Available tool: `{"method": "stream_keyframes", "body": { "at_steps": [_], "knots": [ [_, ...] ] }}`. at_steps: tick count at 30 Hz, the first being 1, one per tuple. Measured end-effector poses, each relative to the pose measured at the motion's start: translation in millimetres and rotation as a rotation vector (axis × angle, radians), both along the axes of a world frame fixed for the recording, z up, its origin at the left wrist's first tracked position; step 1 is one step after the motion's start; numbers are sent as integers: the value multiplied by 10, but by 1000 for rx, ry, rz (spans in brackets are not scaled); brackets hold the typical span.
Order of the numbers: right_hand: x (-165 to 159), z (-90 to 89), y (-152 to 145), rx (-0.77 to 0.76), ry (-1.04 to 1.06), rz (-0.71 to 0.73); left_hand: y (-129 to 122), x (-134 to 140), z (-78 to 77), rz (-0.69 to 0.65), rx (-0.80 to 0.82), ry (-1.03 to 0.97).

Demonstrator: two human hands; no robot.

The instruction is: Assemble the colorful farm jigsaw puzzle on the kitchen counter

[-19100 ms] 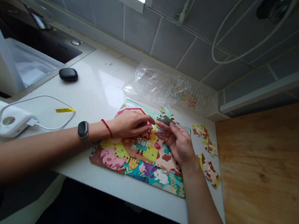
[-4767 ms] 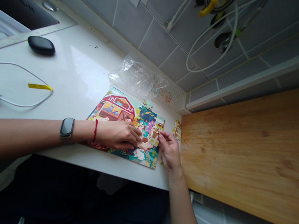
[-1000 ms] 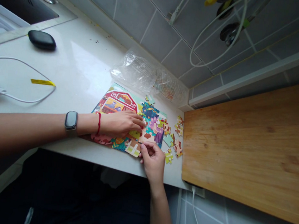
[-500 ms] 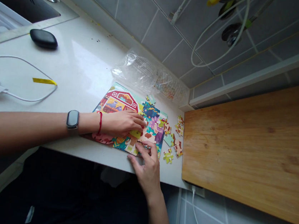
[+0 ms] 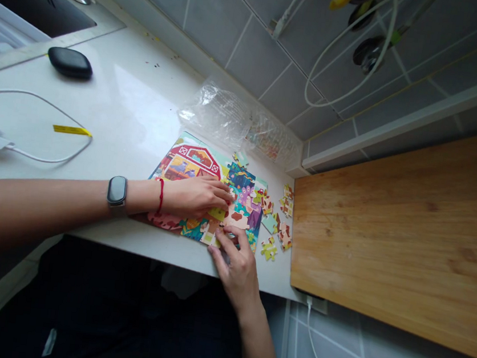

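Observation:
A colourful jigsaw puzzle [image 5: 198, 157] with a red barn picture lies flat on the white counter. Across its middle rests my left hand [image 5: 197, 196], palm down with the fingers stretched out; it covers part of the picture. My right hand [image 5: 237, 268] is at the puzzle's near edge, thumb and fingertips closed on a puzzle piece [image 5: 209, 237] there. The fingers partly hide that piece. Right of the puzzle lie several loose pieces, among them a yellow-green piece [image 5: 269, 248] and a brown-and-pink piece [image 5: 285, 236].
Crumpled clear plastic packaging [image 5: 218, 108] lies behind the puzzle against the tiled wall. A wooden board [image 5: 387, 236] borders the right side. To the left are a black rounded object [image 5: 69, 62], a white cable [image 5: 43, 158] and a sink edge [image 5: 71, 38].
My right hand has shifted slightly to the right along the puzzle's near edge, its thumb moving the same way. My left hand stays in place on the puzzle.

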State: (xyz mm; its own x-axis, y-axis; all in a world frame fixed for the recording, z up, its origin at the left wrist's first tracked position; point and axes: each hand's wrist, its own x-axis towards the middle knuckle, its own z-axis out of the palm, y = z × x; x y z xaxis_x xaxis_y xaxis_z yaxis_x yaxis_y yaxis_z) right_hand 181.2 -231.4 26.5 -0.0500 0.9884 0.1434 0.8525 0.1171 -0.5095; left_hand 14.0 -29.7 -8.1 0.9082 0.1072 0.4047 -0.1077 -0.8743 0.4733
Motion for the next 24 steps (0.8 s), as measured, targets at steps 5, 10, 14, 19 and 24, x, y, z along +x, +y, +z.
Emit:
{"method": "stream_keyframes", "body": {
  "at_steps": [5,10,14,19,24],
  "knots": [
    [58,-24,-22,-85,139,-60,-4,1,-11,9,-14,-33],
    [107,3,-77,-85,197,-30,-6,-1,1,9,-5,-28],
    [161,18,-167,-98,184,-55,-7,-3,15,8,18,-32],
    [218,15,-239,-125,171,-81,-2,-3,0,9,31,-25],
    [244,18,-239,-130,175,-76,2,-1,4,3,47,-15]
  ]
}}
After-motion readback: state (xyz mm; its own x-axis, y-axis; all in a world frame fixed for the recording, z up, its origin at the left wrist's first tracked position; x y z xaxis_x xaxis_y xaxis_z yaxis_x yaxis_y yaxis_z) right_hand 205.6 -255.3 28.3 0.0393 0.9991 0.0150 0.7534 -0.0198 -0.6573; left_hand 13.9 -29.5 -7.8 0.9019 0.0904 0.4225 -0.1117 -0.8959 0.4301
